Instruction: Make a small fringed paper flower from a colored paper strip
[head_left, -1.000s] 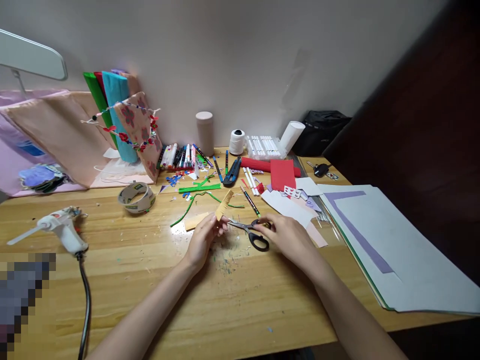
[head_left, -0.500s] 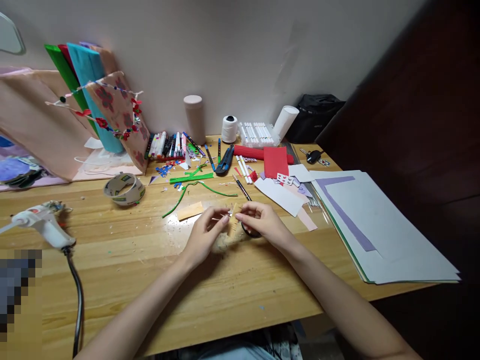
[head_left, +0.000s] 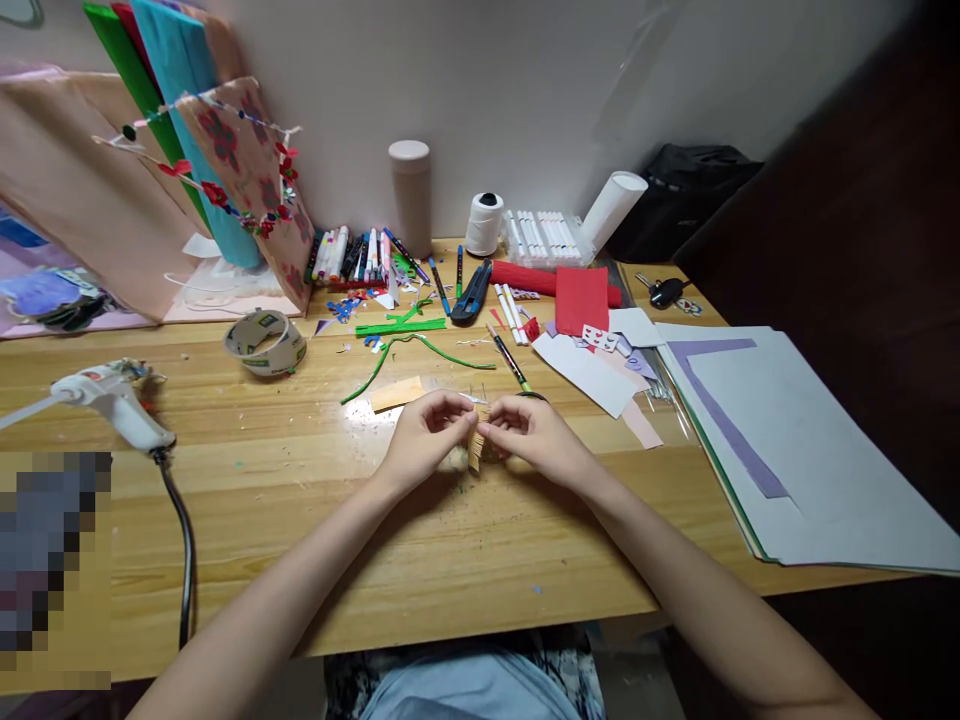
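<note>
Near the middle of the wooden table, a small tan strip with a fringed edge [head_left: 475, 452] is pinched between my two hands. My left hand [head_left: 427, 432] grips it from the left, thumb and fingers together. From the right my right hand [head_left: 536, 435] holds it, with the fingertips of both hands almost touching. Part of a dark ring-like handle shows behind my right hand. A flat tan piece [head_left: 397, 394] lies just beyond my left hand, and a green stem [head_left: 375, 375] curves behind it.
A glue gun [head_left: 112, 400] with a black cord and a tape roll [head_left: 265, 343] are at the left. Markers, a blue-black cutter [head_left: 472, 294], red paper [head_left: 581, 300] and scraps lie beyond my hands. Large white sheets [head_left: 817, 430] cover the right side.
The view has tilted down and shifted left. My hands have drawn closer together, and the fringed strip now hangs more upright between them.
</note>
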